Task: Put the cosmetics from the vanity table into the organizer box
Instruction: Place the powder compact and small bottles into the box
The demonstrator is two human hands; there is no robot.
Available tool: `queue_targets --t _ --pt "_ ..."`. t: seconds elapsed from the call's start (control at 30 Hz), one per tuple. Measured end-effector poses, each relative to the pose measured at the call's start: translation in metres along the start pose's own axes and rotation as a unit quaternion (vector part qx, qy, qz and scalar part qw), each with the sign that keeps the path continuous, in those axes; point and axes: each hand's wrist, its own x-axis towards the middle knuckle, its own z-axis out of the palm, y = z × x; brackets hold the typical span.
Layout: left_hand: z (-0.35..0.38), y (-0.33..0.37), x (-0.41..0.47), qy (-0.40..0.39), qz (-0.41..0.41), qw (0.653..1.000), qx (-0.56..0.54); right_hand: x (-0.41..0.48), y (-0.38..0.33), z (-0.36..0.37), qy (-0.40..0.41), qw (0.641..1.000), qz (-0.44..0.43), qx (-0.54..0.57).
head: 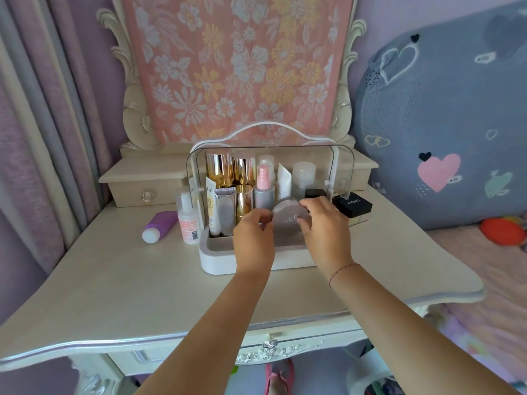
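Note:
A white organizer box (216, 260) with a clear raised lid stands at the middle of the vanity table (114, 280). Inside stand gold bottles (221, 169), tubes (225, 209), a pink-capped spray bottle (263, 189) and a frosted jar (303, 178). A round compact (288, 220) is held on edge in the box's front part. My left hand (252, 238) grips its left rim. My right hand (325, 226) grips its right rim. On the table left of the box lie a purple tube (158, 225) and a clear bottle with a pink label (186, 218).
A black box (353, 206) sits on the table just right of the organizer. A small drawer unit (142, 181) runs along the back under the cloth-covered mirror (236, 67). A bed with a grey heart-print pillow (445, 124) lies to the right.

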Motion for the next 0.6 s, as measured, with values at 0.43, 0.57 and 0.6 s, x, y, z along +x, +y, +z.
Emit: queue_targets --t 0.43,0.57,0.6 --pt "0.010 -0.004 -0.001 0.033 0.044 0.995 0.081 -0.010 -0.001 0.006 0.081 0.996 -0.017 -0.018" --pt "0.011 -0.004 0.000 0.031 0.044 0.995 0.086 -0.009 0.000 0.008 0.088 0.996 -0.023 -0.021" --pt "0.011 -0.004 0.000 0.030 0.044 0.995 0.087 -0.008 0.000 0.008 0.087 0.996 -0.023 -0.022"
